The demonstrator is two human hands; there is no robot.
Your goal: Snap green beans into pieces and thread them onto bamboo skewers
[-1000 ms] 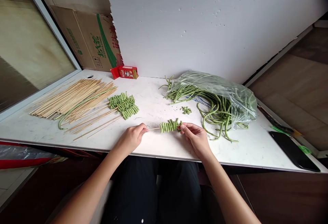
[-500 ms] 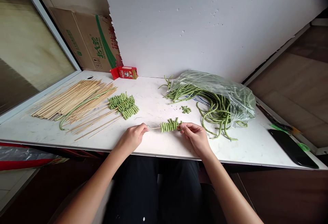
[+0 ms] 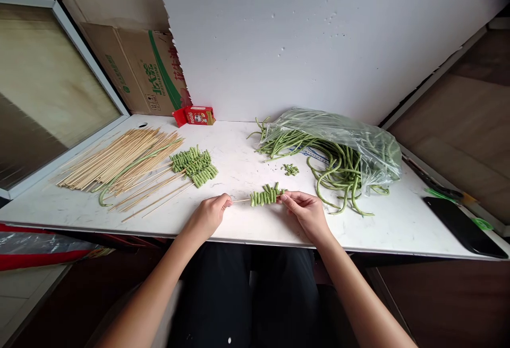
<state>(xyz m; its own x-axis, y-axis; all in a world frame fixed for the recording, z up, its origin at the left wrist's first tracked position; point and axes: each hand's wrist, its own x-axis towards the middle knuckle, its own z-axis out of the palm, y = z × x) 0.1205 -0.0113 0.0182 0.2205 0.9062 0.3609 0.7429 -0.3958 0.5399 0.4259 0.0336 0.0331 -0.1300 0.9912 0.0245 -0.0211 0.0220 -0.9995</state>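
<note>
My left hand (image 3: 211,214) pinches a thin wooden skewer (image 3: 241,201) at its left part. Green bean pieces (image 3: 263,196) are threaded side by side along the skewer's right half. At that right end, the fingertips of my right hand (image 3: 305,211) are closed on the end of the row, partly hiding the last piece and the skewer's tip. Left of my hands lie several finished-looking bean skewers (image 3: 195,164), their bean ends stacked together. Behind my right hand is a small heap of bean scraps (image 3: 290,169).
A pile of bare skewers (image 3: 115,159) with one long bean across it lies at left. A plastic bag (image 3: 338,125) spills long beans (image 3: 346,172) at right. A red box (image 3: 200,116) stands by the wall. A black phone (image 3: 464,226) and scissors (image 3: 434,180) lie far right.
The view has shifted slightly. My right fingers have moved slightly at the row's right end, and the last bean piece sits a little closer to the others. My left hand keeps its grip.
</note>
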